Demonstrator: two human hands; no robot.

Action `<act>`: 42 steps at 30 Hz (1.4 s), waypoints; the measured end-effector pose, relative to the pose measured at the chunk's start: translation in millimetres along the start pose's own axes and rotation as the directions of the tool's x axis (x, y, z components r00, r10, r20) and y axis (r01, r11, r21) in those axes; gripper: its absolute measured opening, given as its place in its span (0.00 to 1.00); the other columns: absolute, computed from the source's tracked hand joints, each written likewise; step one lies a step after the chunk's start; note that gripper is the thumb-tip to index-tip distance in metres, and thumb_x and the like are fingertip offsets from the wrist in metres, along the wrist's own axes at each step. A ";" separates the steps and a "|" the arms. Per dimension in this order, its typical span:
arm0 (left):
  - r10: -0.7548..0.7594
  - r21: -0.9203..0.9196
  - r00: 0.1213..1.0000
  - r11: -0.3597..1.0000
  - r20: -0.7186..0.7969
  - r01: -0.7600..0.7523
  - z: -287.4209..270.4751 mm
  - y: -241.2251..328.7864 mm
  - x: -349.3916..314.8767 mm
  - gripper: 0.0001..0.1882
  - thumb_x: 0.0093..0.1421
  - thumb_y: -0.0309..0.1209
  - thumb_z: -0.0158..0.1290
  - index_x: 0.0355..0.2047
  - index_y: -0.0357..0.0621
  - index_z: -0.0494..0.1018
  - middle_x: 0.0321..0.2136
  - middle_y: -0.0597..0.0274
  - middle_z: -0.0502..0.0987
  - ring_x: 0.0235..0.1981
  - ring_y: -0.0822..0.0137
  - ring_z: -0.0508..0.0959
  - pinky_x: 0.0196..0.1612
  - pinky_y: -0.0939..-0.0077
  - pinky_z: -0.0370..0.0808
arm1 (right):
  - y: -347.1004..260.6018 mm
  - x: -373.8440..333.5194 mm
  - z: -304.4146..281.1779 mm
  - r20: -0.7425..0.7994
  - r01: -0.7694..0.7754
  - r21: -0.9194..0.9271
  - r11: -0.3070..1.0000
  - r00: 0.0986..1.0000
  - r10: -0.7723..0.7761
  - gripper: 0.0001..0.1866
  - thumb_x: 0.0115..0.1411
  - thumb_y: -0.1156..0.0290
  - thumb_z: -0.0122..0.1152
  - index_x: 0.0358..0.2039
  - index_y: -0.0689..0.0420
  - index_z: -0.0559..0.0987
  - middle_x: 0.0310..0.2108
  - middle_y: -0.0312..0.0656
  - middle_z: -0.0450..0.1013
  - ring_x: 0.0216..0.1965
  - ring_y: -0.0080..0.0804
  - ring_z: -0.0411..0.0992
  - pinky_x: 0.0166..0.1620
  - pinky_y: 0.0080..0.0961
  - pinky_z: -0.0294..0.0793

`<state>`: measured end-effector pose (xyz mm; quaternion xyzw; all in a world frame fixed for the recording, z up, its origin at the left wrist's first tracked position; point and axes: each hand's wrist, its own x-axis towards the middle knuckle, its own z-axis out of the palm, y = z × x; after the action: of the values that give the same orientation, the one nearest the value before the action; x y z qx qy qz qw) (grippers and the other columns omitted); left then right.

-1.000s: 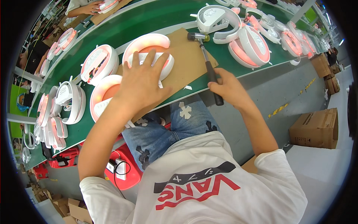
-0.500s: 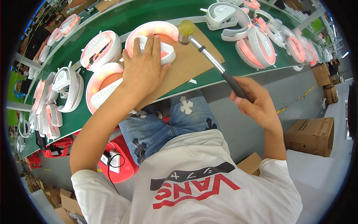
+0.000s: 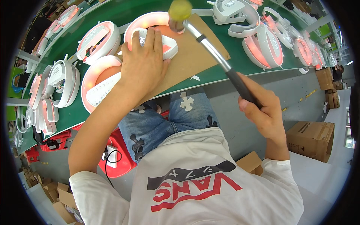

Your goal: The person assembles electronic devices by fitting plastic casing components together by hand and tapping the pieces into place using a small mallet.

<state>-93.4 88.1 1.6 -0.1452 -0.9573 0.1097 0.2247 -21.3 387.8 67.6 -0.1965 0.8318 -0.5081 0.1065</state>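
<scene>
**Ring-shaped unit (image 3: 146, 19) being steadied while a mallet (image 3: 215, 54) is being wielded**

In the upper middle of the frame, the ring-shaped unit is being held down on a cardboard sheet (image 3: 200, 56) by the left hand (image 3: 144, 62), whose fingers are lying extended over the white housing rather than curling around it. At the right of centre, the dark handle of the mallet is being gripped by the right hand (image 3: 264, 108), with the fingers wrapping around it. The step in hand is being judged as tapping or seating a part. The mallet head is showing just beside the right end of the glowing rim; whether contact is being made cannot be told, as the head is blurring. A short, controlled blow is seemingly being called for, with the unit being kept steady and the fingertips being kept clear.

A smooth, glossy white shell is being paired with a translucent rim, through which pinkish-orange light is being diffused. On the mallet, a rounded yellow face is being joined to a shiny metal shaft and a matte, seemingly rubbery grip. The flat, brown cardboard is being laid over the smooth green desk (image 3: 232, 47). At the left of centre, a second glowing unit (image 3: 89, 80) is being partly covered by the left forearm, its white panel being dotted with small raised bumps.
</scene>
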 end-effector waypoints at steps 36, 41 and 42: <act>0.366 -0.406 0.923 0.866 0.118 -0.292 -45.7 -21.2 31.2 0.43 0.54 0.37 0.61 0.69 0.51 0.58 0.65 0.41 0.62 0.60 0.42 0.69 0.63 0.53 0.67 | 16.8 -46.6 -38.2 -0.129 -0.152 0.228 0.962 0.974 0.184 0.29 0.60 0.77 0.57 0.63 0.64 0.70 0.26 0.33 0.69 0.19 0.14 0.60 0.22 0.15 0.57; 0.316 -0.374 0.944 0.890 0.095 -0.260 -19.9 -0.9 24.7 0.46 0.50 0.35 0.63 0.69 0.55 0.57 0.58 0.40 0.66 0.61 0.41 0.67 0.64 0.50 0.65 | 3.1 -56.3 -33.6 -0.211 -0.041 0.155 0.987 0.975 0.074 0.28 0.61 0.76 0.58 0.63 0.64 0.70 0.24 0.36 0.70 0.20 0.17 0.61 0.24 0.18 0.60; 0.317 -0.345 0.945 0.899 0.085 -0.271 -19.5 1.6 24.3 0.45 0.51 0.36 0.63 0.69 0.54 0.58 0.55 0.40 0.67 0.59 0.42 0.67 0.64 0.50 0.64 | 4.3 -56.3 -29.6 -0.213 -0.045 0.154 0.987 0.974 0.078 0.28 0.61 0.76 0.58 0.63 0.64 0.70 0.24 0.36 0.70 0.20 0.17 0.61 0.24 0.18 0.60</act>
<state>-104.9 100.4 27.9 -0.3158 -0.9423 -0.0086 0.1110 17.3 437.9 76.2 -0.1053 0.8041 -0.5833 0.0447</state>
